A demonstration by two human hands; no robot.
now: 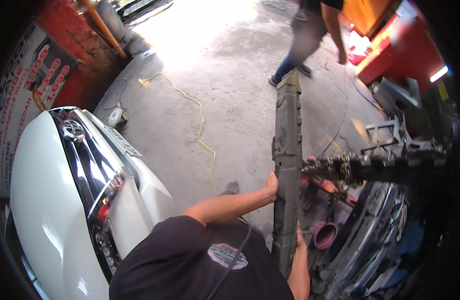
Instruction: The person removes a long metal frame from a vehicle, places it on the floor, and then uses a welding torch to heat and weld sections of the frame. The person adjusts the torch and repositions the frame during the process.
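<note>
Carrying looks to be the step in hand: the long grey ribbed bumper beam (287, 165) stands nearly upright between the white car's front (65, 200) and the stripped vehicle frame (375, 220). The left hand (271, 186) wraps its edge at mid-height; the right hand (300, 242) clasps it lower down. Turning it would call for care, I judge, since the frame sits just beside it. Bare concrete floor (230, 100) lies open ahead, crossed by a yellow cord (200, 125); a second person (310, 35) walks beyond.
</note>
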